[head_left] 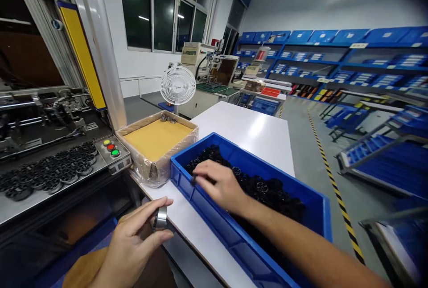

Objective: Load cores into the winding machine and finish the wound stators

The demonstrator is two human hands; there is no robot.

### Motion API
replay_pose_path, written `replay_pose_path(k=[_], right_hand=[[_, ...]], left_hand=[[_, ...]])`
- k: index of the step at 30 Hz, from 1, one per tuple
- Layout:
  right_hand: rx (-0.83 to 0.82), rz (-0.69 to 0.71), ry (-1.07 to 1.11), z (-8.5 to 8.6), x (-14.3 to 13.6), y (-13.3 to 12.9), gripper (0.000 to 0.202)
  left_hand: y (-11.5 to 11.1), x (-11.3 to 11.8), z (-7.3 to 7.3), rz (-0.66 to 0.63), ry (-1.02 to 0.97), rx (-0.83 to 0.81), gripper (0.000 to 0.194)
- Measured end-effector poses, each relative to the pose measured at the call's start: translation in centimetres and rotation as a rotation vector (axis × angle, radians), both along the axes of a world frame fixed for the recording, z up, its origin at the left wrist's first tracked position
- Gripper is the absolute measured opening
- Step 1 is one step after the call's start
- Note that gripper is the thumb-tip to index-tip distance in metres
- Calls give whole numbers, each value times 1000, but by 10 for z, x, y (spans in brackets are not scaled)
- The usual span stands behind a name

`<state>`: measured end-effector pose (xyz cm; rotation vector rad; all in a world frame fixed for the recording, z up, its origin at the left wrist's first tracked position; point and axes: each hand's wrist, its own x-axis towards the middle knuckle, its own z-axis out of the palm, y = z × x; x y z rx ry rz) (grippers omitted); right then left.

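My left hand is closed on a short, shiny metal ring, with a darker inner part just showing. It holds the ring between thumb and fingers, in front of the table's near edge. My right hand pinches a small black part over the near rim of a blue bin. The exact kind of that part is too small to make out. Many black spoked plastic parts fill the bin beneath my right forearm.
A plastic-wrapped carton with a yellow sheet and several metal rings stands left of the bin. Black wheel-like parts lie beside a button box at the machine. A white fan stands behind, on the white table side.
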<state>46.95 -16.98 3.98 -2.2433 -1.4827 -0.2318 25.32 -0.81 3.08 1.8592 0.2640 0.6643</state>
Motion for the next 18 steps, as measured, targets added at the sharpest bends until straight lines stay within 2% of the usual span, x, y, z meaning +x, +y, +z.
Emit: replay_pose_path(k=[1, 2, 4, 5, 7, 12, 18], right_hand=[[98, 119, 19, 3, -22, -1, 15], [265, 267, 68, 5, -41, -1, 15], [493, 460, 158, 6, -68, -3, 15], [563, 508, 192, 6, -75, -3, 15], [599, 520, 209, 5, -80, -3, 14], [614, 506, 123, 3, -74, -3, 15], [567, 601, 43, -1, -70, -3, 38]], left_hand=[[-3, 1, -1, -39, 8, -105, 38], [-7, 3, -2, -78, 11, -227, 39], [-15, 6, -4, -127, 16, -475, 42], [-19, 7, -5, -140, 30, -570, 44], [-26, 8, -5, -149, 65, -669, 47], [-31, 9, -5, -121, 102, -666, 48], [-27, 10, -5, -100, 62, -602, 47]])
